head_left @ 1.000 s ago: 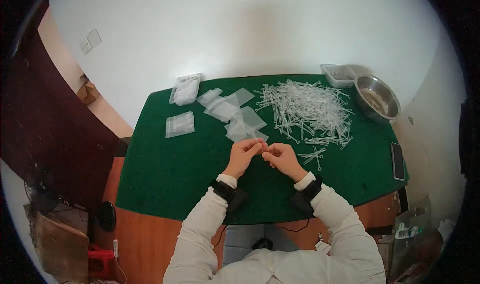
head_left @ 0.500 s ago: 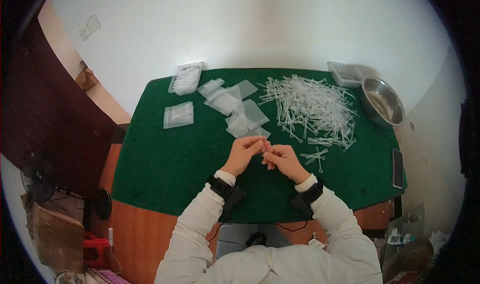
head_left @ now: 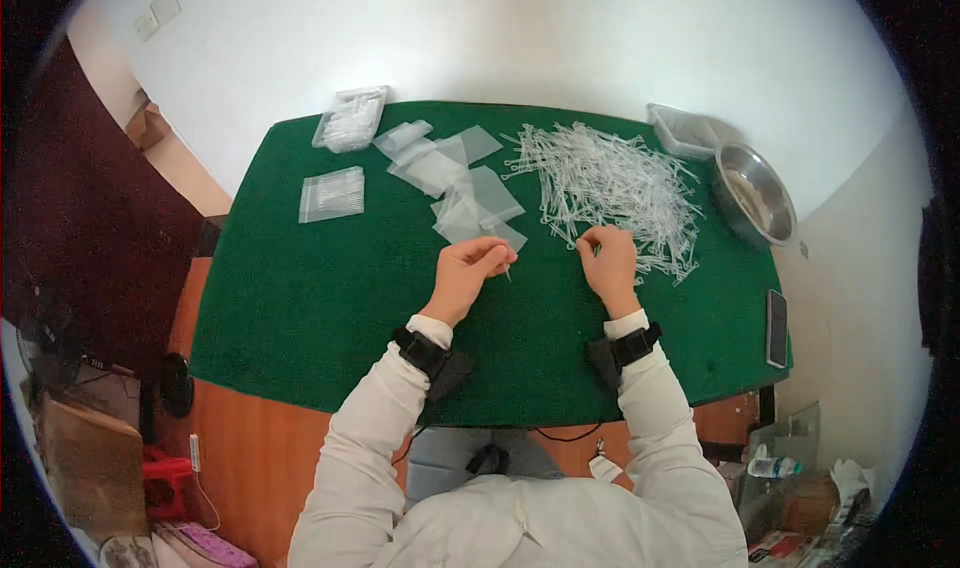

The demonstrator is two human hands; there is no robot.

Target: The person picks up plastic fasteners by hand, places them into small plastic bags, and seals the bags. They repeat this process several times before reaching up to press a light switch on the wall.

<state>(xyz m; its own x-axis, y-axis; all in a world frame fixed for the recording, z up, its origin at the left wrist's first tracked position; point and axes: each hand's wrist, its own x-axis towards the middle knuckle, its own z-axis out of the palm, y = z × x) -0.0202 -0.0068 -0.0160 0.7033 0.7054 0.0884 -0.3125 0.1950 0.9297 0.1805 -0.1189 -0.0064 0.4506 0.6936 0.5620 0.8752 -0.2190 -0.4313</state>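
Nearest of all, one white coat [head_left: 470, 513] is worn, with two long sleeves that are reached forward over one green table [head_left: 300, 298]. Two black wrist straps [head_left: 425, 350] are worn, one on each arm. One thin clear stick [head_left: 508, 275] is pinched by the thumb and fingers of the left hand [head_left: 466, 273], and only its tip can be seen poking down below them. The right hand [head_left: 612, 260] is bent, with its fingertips at the near edge of the big heap; whether a stick is gripped there cannot be told. The two hands are held well apart. At the right edge of the table, one dark phone [head_left: 777, 328] is laid flat. Just past the left hand, clear flat bags [head_left: 480, 201] are spread over one another; more than three can be made out, but the full number is hidden. To the left of these, one bag of sticks [head_left: 333, 196] is laid by itself. Past the right hand, one heap of clear sticks [head_left: 615, 178] is piled, too many to be counted, and little loops can be seen on some ends. One round metal bowl [head_left: 727, 173] is set to the right of the heap. At the far side, two clear plastic trays [head_left: 683, 133] are placed, one near each back corner, and the left one is filled with white and clear things. Behind the table, one white wall [head_left: 500, 38] is seen.
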